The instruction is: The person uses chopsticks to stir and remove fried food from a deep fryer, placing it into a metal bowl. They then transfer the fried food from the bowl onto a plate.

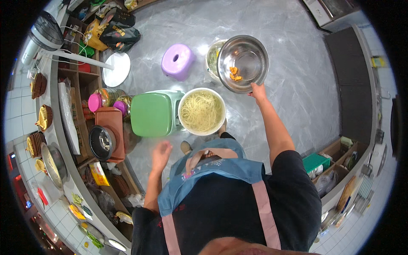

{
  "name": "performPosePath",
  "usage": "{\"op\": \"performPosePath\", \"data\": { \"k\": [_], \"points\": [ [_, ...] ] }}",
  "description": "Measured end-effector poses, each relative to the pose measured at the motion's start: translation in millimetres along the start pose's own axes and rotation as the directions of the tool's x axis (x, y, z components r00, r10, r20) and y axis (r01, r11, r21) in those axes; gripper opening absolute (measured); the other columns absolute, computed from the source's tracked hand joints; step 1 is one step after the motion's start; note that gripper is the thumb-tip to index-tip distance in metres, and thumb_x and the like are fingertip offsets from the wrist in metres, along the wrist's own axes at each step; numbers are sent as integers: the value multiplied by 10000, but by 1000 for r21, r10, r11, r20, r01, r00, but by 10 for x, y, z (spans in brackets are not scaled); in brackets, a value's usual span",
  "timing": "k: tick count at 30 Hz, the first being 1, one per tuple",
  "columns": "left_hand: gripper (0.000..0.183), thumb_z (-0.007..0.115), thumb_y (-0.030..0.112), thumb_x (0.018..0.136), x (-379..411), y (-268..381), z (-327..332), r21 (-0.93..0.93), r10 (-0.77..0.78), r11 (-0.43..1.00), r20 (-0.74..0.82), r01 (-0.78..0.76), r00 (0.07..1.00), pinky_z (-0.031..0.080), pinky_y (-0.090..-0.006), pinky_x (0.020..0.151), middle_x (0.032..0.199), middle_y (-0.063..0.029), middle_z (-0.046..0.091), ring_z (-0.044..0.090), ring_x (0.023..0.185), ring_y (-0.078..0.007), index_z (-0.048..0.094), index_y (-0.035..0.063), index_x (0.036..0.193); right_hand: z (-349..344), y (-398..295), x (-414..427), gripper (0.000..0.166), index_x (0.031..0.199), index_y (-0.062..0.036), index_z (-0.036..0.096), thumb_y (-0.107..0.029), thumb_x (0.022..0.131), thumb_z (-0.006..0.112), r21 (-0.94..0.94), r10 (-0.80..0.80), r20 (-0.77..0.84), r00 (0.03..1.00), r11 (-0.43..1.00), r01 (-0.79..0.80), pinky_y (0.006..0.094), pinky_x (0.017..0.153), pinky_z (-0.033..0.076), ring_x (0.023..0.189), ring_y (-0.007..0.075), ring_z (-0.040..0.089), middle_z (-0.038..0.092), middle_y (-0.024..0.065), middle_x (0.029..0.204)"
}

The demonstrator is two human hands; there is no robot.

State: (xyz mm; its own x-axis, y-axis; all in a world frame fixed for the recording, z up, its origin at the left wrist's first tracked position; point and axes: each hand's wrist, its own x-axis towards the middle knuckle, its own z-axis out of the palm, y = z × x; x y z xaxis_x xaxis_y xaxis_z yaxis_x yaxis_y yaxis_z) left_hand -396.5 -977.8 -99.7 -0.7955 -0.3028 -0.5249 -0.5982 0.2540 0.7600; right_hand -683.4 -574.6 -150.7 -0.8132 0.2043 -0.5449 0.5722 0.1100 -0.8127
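Observation:
My right hand (258,92) grips the near rim of a wide stainless steel bowl (251,65). The bowl holds a few small orange food pieces (235,74) and partly covers a bag-lined container (213,59) with green matter inside. Empty and motion-blurred, my left hand (162,153) hangs in front of a green plastic stool (151,114). Between the hands, before my apron (210,169), a round white tub (224,110) is full of pale yellow noodles (201,111).
A purple stool (178,60) stands beyond the tub. To the left are a white-based pedestal fan (117,68), lidded jars (95,102), a dark bowl (102,142) on a reddish-brown box (110,118), and a counter with shelves (71,178). Dark cabinets (353,83) line the right.

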Motion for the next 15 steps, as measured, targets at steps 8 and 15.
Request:
{"op": "performPosePath", "data": {
  "k": [8,15],
  "points": [
    [273,657,177,811,-698,-725,163,-63,-543,839,-22,541,840,472,-259,610,844,-37,619,563,729,-106,577,30,1027,693,-205,1083,611,1294,-39,276,-104,758,562,-274,25,-150,988,959,-66,384,587,555,935,345,600,491,220,1191],
    [279,655,184,813,-949,-769,265,-253,-654,738,-42,625,756,467,-253,591,844,-26,605,560,716,-104,569,52,1043,1222,-521,1390,709,1285,-52,217,-166,718,628,-625,14,-150,989,773,-106,440,888,437,1031,425,535,449,286,1177]
  ]
}}
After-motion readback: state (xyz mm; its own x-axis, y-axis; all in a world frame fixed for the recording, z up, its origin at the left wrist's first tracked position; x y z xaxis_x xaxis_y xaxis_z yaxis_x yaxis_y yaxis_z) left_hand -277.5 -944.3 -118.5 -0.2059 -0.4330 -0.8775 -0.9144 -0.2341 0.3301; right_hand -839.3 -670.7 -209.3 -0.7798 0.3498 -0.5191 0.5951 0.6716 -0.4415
